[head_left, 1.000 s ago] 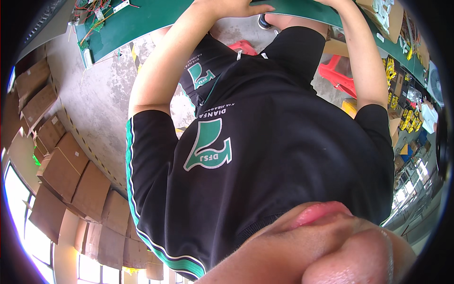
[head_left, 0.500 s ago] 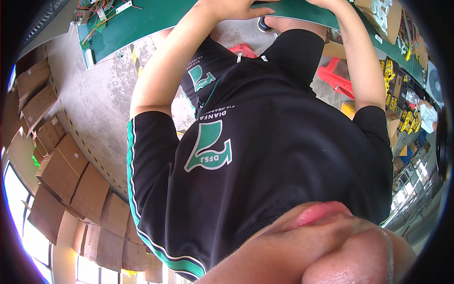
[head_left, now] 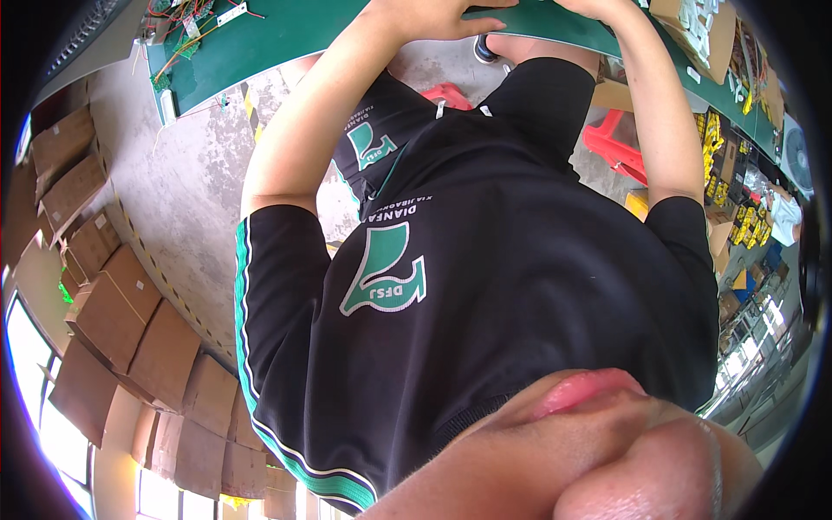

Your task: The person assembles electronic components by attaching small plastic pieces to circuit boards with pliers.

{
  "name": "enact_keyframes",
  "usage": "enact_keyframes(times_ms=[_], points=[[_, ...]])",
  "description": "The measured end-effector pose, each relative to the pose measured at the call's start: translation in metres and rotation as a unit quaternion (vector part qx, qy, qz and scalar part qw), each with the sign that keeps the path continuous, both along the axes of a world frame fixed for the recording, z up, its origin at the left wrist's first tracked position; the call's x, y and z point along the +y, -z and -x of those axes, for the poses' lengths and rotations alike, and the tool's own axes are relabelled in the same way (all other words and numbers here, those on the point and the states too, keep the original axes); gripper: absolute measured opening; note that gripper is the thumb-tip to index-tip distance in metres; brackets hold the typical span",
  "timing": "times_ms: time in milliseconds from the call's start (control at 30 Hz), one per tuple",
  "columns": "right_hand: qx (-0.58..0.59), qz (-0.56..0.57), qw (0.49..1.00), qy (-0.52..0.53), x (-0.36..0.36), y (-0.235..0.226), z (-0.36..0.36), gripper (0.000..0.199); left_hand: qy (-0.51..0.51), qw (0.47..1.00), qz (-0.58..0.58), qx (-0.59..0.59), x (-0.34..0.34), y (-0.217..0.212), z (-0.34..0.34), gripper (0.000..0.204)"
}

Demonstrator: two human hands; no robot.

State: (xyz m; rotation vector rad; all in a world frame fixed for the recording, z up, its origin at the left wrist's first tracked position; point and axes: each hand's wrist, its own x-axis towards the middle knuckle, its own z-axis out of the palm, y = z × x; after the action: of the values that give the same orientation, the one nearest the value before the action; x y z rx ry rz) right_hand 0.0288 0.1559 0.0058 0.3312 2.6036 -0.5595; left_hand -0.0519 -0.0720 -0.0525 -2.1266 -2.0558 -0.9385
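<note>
We see both hands at the green tabletop [head_left: 260, 39] edge — left hand [head_left: 433, 17], right hand [head_left: 594, 9] cropped, finger state cannot be told. Black shirt [head_left: 520, 260] blocks most; cardboard boxes [head_left: 113, 312] left, red stool [head_left: 620, 143] right.

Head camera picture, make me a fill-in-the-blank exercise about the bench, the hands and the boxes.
1. Both hands, the left hand and right hand, rest on a ____ bench top.
2. The person's shirt is mostly ____.
3. The stacked boxes on the floor are made of ____.
4. A ____ stool stands under the bench.

Missing words: green; black; cardboard; red
</note>
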Motion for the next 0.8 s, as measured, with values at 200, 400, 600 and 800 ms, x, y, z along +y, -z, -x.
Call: enact_keyframes(times_ms=[200, 400, 600, 800], points=[[-0.013, 0.048, 0.999, -0.008, 0.007, -0.002, 0.004, 0.024, 0.001, 1.0, 0.0, 0.002, 0.0, 0.001, 0.002, 0.042], [-0.03, -0.006, 1.0, 0.001, 0.001, -0.006, 0.005, 0.025, 0.001, 1.0, -0.008, 0.005, 0.0, 0.001, 0.001, 0.042], [-0.047, -0.013, 0.999, 0.005, -0.001, -0.008, 0.007, 0.026, 0.003, 1.0, 0.004, -0.001, 0.0, -0.002, 0.001, 0.041], [0.092, 0.011, 0.996, -0.003, -0.008, -0.013, -0.011, 0.033, -0.001, 1.0, -0.001, 0.01, 0.001, 0.001, 0.001, 0.041]])
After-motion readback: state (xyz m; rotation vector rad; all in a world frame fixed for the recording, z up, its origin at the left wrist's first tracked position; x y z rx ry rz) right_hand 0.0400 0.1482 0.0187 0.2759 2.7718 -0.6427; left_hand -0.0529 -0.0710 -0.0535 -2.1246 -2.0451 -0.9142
